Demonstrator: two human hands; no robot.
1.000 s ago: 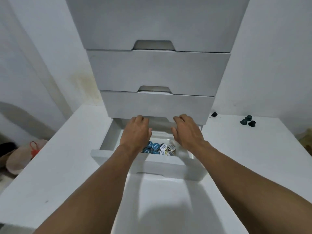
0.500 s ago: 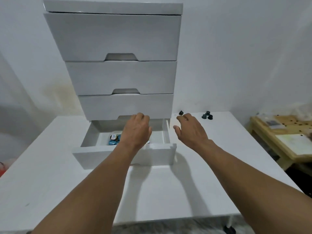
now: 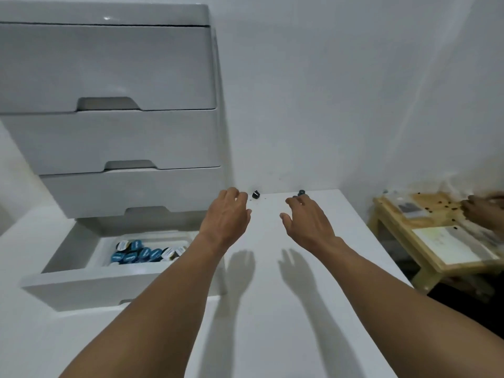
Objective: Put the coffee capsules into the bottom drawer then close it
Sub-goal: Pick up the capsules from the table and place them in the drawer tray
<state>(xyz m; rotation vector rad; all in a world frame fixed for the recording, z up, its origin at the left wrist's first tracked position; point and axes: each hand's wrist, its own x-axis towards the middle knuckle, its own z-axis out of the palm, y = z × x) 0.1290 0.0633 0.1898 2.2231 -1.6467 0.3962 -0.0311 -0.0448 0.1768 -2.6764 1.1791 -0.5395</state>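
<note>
Now, left hand (image 3: 227, 214): palm down above the white table (image 3: 272, 309), fingers loose and a little bent, nothing held.
Right hand (image 3: 305, 219): palm down beside it at 3 o'clock, fingers spread and relaxed, nothing held.
Dark capsule (image 3: 255, 194): on the table by the wall, at 1 o'clock from the left fingertips, close to them but apart.
Second capsule (image 3: 301, 192): at 12 o'clock from the right hand, partly hidden by its fingertips; contact cannot be told.
Bottom drawer (image 3: 81, 290): pulled out at 8 o'clock in the view, its front standing well out from the drawer unit (image 3: 109, 66).
Blue-lidded capsules (image 3: 141, 253): a cluster lying inside the drawer, with a few pale-lidded ones on its 3 o'clock side.
Upper drawers: three, all pushed in.
Wooden side table (image 3: 436, 257): lower, at 3 o'clock, with papers on it.
Another hand (image 3: 485, 211): blurred, over that side table at the frame edge.
</note>
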